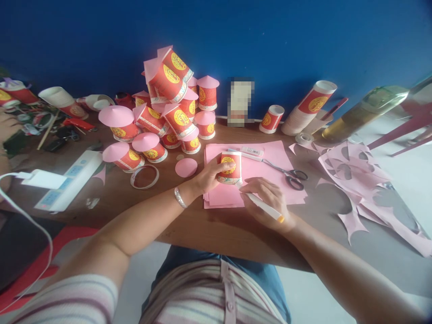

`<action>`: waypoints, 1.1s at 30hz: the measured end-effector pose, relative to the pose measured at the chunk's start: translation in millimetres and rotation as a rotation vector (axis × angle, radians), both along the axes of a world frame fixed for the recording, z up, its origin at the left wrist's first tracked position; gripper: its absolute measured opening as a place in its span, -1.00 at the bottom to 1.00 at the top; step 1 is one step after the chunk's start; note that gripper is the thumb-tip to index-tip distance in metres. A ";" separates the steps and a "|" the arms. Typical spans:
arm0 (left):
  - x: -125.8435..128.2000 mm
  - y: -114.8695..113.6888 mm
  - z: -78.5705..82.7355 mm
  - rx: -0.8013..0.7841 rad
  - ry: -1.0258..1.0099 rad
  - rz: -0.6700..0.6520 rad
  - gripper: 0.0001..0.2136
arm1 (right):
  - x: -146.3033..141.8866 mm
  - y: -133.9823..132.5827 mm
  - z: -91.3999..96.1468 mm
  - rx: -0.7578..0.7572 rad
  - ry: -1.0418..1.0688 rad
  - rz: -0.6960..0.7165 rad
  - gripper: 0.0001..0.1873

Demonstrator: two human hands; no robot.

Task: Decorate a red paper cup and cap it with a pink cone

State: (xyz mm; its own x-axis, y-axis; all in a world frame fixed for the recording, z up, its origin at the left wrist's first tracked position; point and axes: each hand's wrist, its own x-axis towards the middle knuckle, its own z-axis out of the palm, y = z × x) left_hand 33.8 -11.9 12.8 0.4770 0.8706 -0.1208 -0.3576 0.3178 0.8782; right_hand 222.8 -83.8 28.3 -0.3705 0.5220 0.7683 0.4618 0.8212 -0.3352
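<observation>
My left hand (208, 177) is closed around a red paper cup (236, 161) with a yellow emblem, held above a stack of pink paper (249, 174). My right hand (270, 193) grips a slim white pen-shaped tool (266, 208) with a yellow-orange end. Its front end is partly hidden by my fingers, close to the cup's lower right edge. Behind my hands, scissors (285, 172) and a white, flat-handled tool (251, 151) lie on the pink paper. A pink paper disc (186, 168) rests left of the stack.
Several red cups with pink cone tops (148, 146) are piled back left. Nearby are a tape roll (144, 177) and a white power strip (72, 180). Stacked cups (308, 108), a single cup (272, 119), a bottle (364, 112) and pink paper scraps (357, 180) occupy the right.
</observation>
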 end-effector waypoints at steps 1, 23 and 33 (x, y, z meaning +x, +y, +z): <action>0.3 -0.3 0.6 -0.002 0.002 0.001 -0.59 | -0.5 -0.1 0.0 0.002 -0.001 0.005 -0.83; -1.7 -0.3 -4.9 0.028 -0.024 -0.014 -0.58 | 1.4 2.6 -6.9 0.010 -0.006 -0.075 -0.80; 0.1 -1.9 -1.5 0.011 -0.012 0.014 -0.57 | 0.7 1.4 -4.8 -0.003 -0.006 -0.046 -0.78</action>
State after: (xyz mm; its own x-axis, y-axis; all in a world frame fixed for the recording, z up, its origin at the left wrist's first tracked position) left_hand 33.9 -13.7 11.3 0.4664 0.8783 -0.1053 -0.3726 0.3030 0.8771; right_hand 223.5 -82.4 23.5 -0.3506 0.5403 0.7650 0.5006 0.7984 -0.3345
